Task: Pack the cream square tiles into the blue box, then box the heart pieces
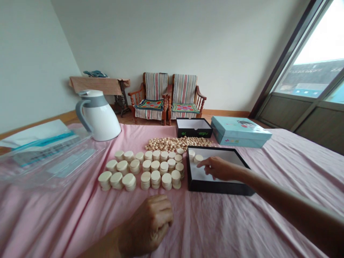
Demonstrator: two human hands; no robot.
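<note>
My right hand (219, 168) reaches into a shallow black box with a white inside (215, 186), fingers bent down onto its floor beside two stacks of pale wooden discs (195, 156) in the far left corner. What the fingers pinch is hidden. My left hand (149, 224) rests curled in a loose fist on the pink cloth, holding nothing visible. Several stacks of the same discs (145, 170) stand in rows left of the box. A heap of small wooden beads (176, 142) lies behind them.
A white jug with a grey handle (98, 114) stands at the back left. Clear plastic packaging (45, 150) lies at the left. A second black box (193, 128) and a light blue box (239, 131) sit at the back. Two wooden chairs stand by the wall.
</note>
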